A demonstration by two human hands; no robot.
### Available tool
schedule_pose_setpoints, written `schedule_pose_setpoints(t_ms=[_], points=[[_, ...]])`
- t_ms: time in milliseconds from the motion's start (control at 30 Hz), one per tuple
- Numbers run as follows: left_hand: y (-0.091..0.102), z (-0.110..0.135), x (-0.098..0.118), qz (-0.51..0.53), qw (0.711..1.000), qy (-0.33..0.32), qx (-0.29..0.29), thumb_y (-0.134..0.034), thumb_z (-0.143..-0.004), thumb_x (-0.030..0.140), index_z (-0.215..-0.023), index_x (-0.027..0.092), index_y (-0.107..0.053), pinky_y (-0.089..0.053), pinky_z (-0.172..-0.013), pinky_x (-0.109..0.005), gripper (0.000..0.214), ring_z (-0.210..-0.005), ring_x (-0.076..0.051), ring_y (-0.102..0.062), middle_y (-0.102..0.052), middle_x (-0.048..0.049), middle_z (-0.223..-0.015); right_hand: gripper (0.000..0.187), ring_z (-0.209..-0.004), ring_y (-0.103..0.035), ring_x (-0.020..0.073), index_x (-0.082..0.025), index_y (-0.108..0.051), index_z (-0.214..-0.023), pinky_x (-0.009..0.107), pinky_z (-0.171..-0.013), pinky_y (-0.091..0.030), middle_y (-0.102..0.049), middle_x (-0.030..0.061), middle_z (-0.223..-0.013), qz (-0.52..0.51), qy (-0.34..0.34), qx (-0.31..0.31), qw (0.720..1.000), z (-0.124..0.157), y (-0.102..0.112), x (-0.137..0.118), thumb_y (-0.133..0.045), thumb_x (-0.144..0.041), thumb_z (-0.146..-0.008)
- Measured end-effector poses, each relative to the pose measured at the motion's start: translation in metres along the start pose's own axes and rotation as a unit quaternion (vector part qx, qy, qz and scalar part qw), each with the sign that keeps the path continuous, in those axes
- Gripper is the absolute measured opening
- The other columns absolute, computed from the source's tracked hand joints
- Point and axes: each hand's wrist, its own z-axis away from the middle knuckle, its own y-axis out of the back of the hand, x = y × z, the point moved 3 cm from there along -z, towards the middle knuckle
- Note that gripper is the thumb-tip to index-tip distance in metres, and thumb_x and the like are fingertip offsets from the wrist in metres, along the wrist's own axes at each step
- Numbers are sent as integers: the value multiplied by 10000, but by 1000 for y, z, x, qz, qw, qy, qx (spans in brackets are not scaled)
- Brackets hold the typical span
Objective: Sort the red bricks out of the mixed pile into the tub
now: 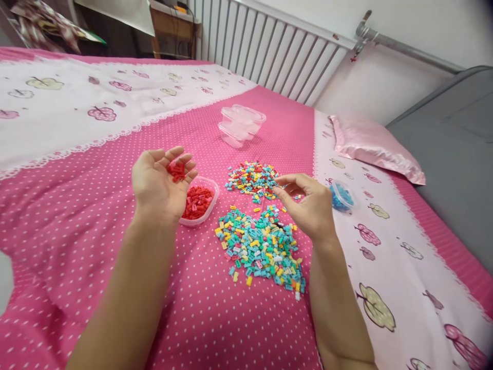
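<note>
My left hand (162,187) is turned palm up with its fingers curled, cradling several small red toy bricks (177,172). It is above and beside a clear plastic tub (213,204) full of red bricks (197,201). My right hand (308,203) reaches to the right edge of a mixed-colour brick pile (252,180), thumb and forefinger almost together. Whether a brick sits between those fingertips is too small to make out. Nearer to me lies a larger pile of mostly teal, green and yellow bricks (262,246).
Beyond the piles stand clear nested plastic containers (242,123). A tub of blue bricks (342,196) is to the right of my right hand. A pink pillow (375,146) lies at the far right of the dotted bedspread (215,318), with a white radiator (269,46) behind.
</note>
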Motion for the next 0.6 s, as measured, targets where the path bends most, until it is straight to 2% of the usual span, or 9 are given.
schedule_pose_setpoints(t_ms=[200, 267, 333, 467, 533, 600], points=[[6, -7, 0, -117, 993, -26, -9, -354, -798, 310, -700, 163, -572, -448, -554, -244, 281, -616, -153, -543, -576, -70, -634, 132, -639, -595, 124, -199, -657, -857, 289, -640, -492, -673, 23, -809, 7, 1, -1, 1000, 0, 1, -1, -608, -257, -749], [7, -11, -3, -177, 983, -44, -16, -350, -807, 376, -703, 150, -587, -458, -623, -268, 344, -664, -165, -562, -598, -81, -678, 130, -636, -595, 122, -197, -659, -853, 285, -635, -491, -674, 21, -803, 8, 3, -1, 1000, 0, 1, -1, -610, -253, -746], [8, -14, -7, -246, 966, -59, -49, -345, -812, 468, -745, 143, -611, -456, -746, -326, 425, -769, -201, -584, -633, -99, -772, 131, -633, -595, 122, -195, -660, -848, 283, -631, -490, -673, 21, -798, 10, 4, 0, 1000, 0, 1, 0, -614, -255, -742], [11, -15, -12, -394, 907, -98, -114, -286, -809, 604, -917, 150, -633, -345, -949, -444, 581, -989, -263, -548, -648, -110, -993, 142, -631, -595, 125, -191, -664, -849, 281, -626, -491, -675, 23, -792, 17, 2, -2, 1000, 0, 1, 1, -618, -269, -739], [13, -13, -10, -461, 870, -124, -124, -237, -823, 604, -1005, 158, -618, -340, -954, -446, 614, -1024, -262, -535, -629, -104, -1069, 145, -631, -596, 125, -191, -666, -851, 278, -623, -490, -678, 26, -800, 19, -1, -4, 1000, 0, 1, 3, -619, -272, -740], [13, -10, -6, -539, 817, -146, -146, -241, -835, 571, -1048, 160, -608, -377, -915, -416, 591, -1006, -255, -544, -619, -100, -1093, 150, -632, -598, 125, -189, -667, -850, 275, -623, -490, -681, 28, -810, 19, -4, -5, 1000, 0, 1, 4, -624, -281, -739]])
